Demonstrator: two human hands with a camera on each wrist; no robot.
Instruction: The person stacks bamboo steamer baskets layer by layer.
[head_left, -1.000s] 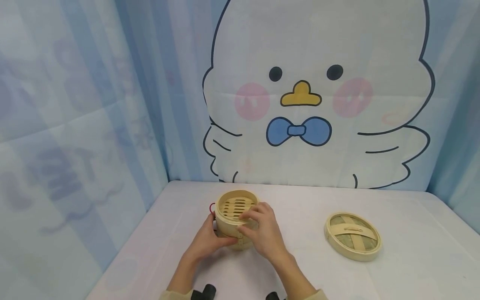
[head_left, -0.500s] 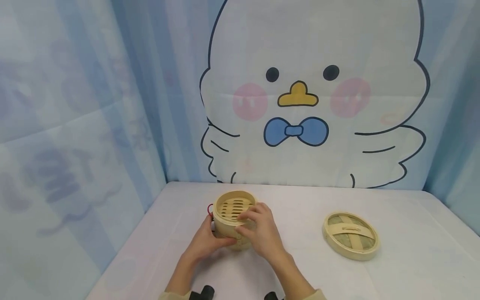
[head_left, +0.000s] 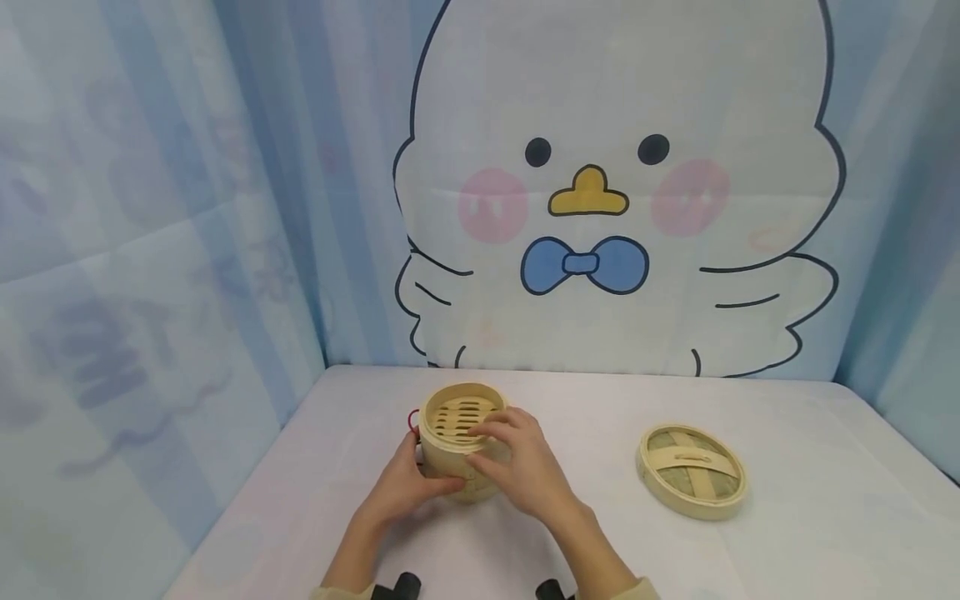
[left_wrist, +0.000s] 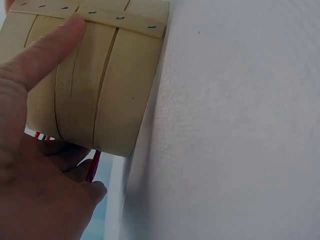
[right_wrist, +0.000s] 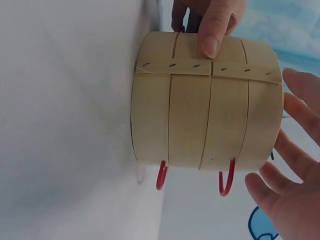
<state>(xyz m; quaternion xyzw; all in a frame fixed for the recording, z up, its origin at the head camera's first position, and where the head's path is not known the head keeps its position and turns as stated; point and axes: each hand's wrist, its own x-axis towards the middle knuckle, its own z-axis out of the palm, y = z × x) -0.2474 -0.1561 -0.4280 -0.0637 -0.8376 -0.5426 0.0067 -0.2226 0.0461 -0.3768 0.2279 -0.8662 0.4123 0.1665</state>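
A round bamboo steamer [head_left: 455, 462] with stacked tiers and a slatted top tier stands upright on the table. My left hand [head_left: 401, 487] grips its left side low down, the thumb across the stapled seam at the front, as the left wrist view shows. My right hand [head_left: 528, 467] is at the upper right rim, thumb on the front and fingers reaching over the edge. Red loops stick out of the steamer's side in the right wrist view. To the right lies the bamboo lid [head_left: 692, 471] with its crossed straps and small handle facing up.
A white-covered table [head_left: 585, 550] carries the steamer and lid. A blue curtain [head_left: 360, 208] with a large cartoon chick hangs behind it, and another pale curtain [head_left: 150, 333] closes off the left side.
The head view has shifted slightly, so everything sits a little further left. Both hands keep the same hold on the steamer, and the lid has not moved on the table.
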